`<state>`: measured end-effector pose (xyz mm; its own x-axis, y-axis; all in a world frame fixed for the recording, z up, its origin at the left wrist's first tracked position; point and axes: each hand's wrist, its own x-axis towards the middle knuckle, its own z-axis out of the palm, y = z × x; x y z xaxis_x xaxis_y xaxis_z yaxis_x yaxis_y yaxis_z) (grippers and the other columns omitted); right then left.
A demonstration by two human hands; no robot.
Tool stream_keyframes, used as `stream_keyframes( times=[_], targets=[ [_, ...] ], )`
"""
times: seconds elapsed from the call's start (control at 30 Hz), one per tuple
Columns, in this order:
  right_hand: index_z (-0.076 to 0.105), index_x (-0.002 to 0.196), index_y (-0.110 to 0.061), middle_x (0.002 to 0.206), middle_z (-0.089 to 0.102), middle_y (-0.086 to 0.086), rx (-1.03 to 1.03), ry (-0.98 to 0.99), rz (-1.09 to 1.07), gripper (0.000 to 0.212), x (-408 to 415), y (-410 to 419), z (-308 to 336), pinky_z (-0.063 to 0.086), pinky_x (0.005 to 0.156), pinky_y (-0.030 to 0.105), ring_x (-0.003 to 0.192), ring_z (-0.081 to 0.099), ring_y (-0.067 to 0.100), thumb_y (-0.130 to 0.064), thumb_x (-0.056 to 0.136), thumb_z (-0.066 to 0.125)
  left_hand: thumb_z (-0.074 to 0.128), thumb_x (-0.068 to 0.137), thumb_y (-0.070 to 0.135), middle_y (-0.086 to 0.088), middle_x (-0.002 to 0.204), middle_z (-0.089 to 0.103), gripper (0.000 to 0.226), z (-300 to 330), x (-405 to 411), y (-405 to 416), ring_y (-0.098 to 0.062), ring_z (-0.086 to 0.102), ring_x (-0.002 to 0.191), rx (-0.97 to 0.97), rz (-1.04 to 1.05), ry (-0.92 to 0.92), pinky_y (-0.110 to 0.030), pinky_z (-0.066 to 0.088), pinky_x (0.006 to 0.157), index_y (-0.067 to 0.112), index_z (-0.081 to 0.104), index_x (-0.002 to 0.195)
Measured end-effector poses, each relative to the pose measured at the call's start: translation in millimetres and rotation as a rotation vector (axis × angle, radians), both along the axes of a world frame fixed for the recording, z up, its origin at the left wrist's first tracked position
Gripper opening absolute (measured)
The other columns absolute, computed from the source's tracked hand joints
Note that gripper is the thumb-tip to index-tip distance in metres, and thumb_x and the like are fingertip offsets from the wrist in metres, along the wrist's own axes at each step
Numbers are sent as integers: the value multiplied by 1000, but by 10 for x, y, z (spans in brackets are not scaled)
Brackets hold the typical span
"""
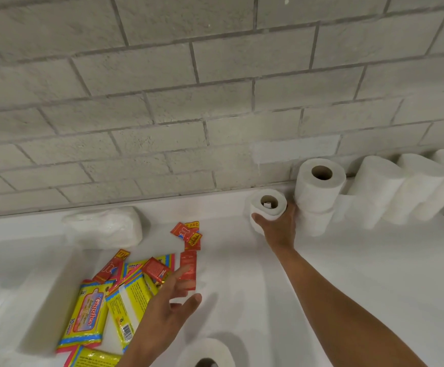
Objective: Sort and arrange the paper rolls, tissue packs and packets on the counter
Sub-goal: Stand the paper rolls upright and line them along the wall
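Observation:
My right hand (pixel 279 229) grips a white paper roll (pixel 268 207) that stands upright on the white counter (pixel 348 274), close to the wall. Right beside it stands a stack of two paper rolls (pixel 317 192). My left hand (pixel 170 305) hovers open, fingers spread, over the right edge of a heap of yellow tissue packs (pixel 85 317) and red packets (pixel 189 263). A clear-wrapped white tissue pack (pixel 104 229) lies at the back left. Another paper roll (pixel 207 352) sits at the bottom edge, partly cut off.
More white paper rolls (pixel 401 192) lean in a row along the wall at the far right. A grey brick wall (pixel 189 102) backs the counter. Two small red packets (pixel 187 234) lie apart from the heap, towards the wall.

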<state>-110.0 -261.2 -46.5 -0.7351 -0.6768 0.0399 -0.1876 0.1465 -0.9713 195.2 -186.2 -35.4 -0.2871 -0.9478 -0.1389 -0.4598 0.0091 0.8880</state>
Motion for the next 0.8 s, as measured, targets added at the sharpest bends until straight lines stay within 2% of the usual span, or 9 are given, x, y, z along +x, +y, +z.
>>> stream_keyframes(
  times=[0.13, 0.23, 0.3, 0.4, 0.47, 0.6, 0.8],
  targets=[
    [44, 119, -32, 116, 57, -7, 23, 5, 13, 76, 0, 1, -87, 47, 84, 35, 105, 59, 17, -36, 57, 88, 78, 80, 34, 17, 114, 69, 59, -58, 59, 46, -12, 64, 104, 1, 6, -5, -24, 56, 84, 53, 50, 129],
    [46, 118, -34, 117, 58, -8, 10, -1, 48, 78, -42, -30, -135, 52, 89, 41, 106, 60, 15, -39, 53, 87, 78, 83, 28, 24, 111, 67, 59, -18, 53, 61, -9, 64, 104, 12, 21, -18, -20, 55, 83, 48, 50, 130],
    [46, 127, -32, 122, 56, -9, 7, -4, 84, 88, -76, -31, -171, 53, 93, 43, 112, 58, 14, -40, 50, 88, 77, 84, 29, 27, 111, 66, 56, 5, 45, 66, -6, 63, 104, 19, 16, -32, -20, 55, 83, 46, 50, 130],
    [31, 143, -27, 139, 45, -4, 43, -42, 126, 111, -109, 86, -211, 46, 102, 43, 127, 48, 20, -40, 51, 90, 74, 83, 40, 24, 111, 67, 50, 69, 21, 98, -7, 64, 105, 29, 30, -18, -20, 55, 81, 47, 54, 128],
    [22, 150, -27, 148, 39, -1, 76, -46, 156, 119, -125, 201, -257, 41, 108, 45, 135, 42, 22, -42, 53, 91, 72, 82, 45, 17, 114, 68, 48, 104, -2, 149, -8, 64, 106, 29, 29, -4, -18, 53, 81, 44, 56, 127],
    [23, 152, -26, 149, 42, 4, 108, -36, 202, 105, -74, 522, -360, 38, 105, 32, 136, 43, 20, -34, 69, 88, 70, 81, 45, 11, 115, 69, 44, 176, -44, 296, -9, 64, 108, 22, 25, 33, -14, 51, 81, 40, 61, 124],
    [38, 147, -24, 144, 48, 0, 93, -17, 246, 79, 2, 1081, -413, 36, 102, 23, 131, 45, 10, -23, 81, 80, 69, 83, 54, 23, 115, 65, 42, 182, -74, 563, -9, 61, 112, 29, -21, 45, -25, 53, 86, 46, 61, 123]
  ],
)
